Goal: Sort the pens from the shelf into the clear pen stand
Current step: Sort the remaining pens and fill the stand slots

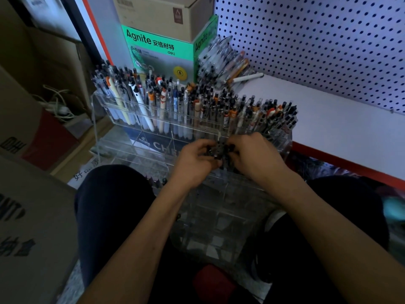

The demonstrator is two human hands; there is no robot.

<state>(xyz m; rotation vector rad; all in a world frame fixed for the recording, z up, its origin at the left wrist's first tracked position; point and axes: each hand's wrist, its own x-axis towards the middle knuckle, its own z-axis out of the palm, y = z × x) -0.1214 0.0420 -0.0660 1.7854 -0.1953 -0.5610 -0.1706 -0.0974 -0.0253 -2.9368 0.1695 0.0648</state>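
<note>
A tiered clear pen stand [114,148] stands in front of me, between my knees. Its back row holds several upright pens [192,106]. My left hand [192,163] and my right hand [254,156] meet over a middle tier, fingers curled around a small bunch of dark pens [221,150] between them. The lower ends of those pens are hidden by my hands. A loose pile of pens [223,60] lies on the white shelf [328,119] at the back, with a single white pen [247,78] beside it.
A green and grey Agnite box [157,53] with a cardboard box [162,14] on top stands behind the stand. A white pegboard [317,40] backs the shelf. Brown cartons [26,106] crowd the left side. The shelf has a red front edge [341,161].
</note>
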